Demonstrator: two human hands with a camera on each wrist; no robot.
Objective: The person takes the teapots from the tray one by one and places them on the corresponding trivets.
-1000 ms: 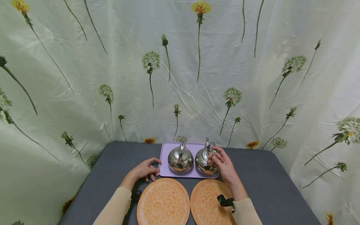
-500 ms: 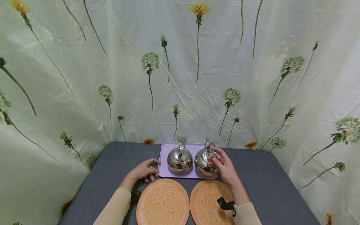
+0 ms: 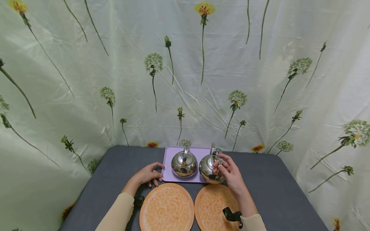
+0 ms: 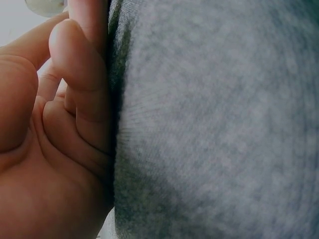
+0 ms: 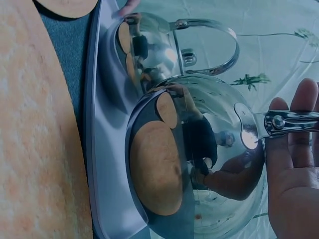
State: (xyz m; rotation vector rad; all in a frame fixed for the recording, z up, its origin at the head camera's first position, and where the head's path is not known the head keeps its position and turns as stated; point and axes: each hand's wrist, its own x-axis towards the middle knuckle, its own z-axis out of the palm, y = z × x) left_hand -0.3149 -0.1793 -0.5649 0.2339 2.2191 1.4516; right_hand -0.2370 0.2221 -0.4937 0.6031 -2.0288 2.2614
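"What is shown on the table point(image 3: 274, 186)?"

"A left kettle point(image 3: 184, 165) and a right kettle point(image 3: 206, 168), both shiny metal, are seen at a lilac tray point(image 3: 167, 175), backed by a flower-printed curtain point(image 3: 185, 48). In front, a left mat point(image 3: 167, 208) and a right mat point(image 3: 215, 205), both round and orange, are laid side by side."

"And the hands?"

"The right kettle is held by the right hand point(image 3: 230, 171), whose fingers are curled round the arched handle point(image 5: 299, 121). The left hand point(image 3: 148, 175) is loosely bent, its fingertips set against the tray's left rim; no firm hold can be made out there."

"What has just changed?"

"The right kettle has been brought slightly nearer. 0.5 seconds ago its base was seen inside the tray's near rim; now that rim is overlapped by it. The left kettle has been left in place."

"What is meant by that?"

"A lift seems to be just begun (whether the base is fully clear of the tray cannot be told). The tray is perhaps being steadied by the left hand."
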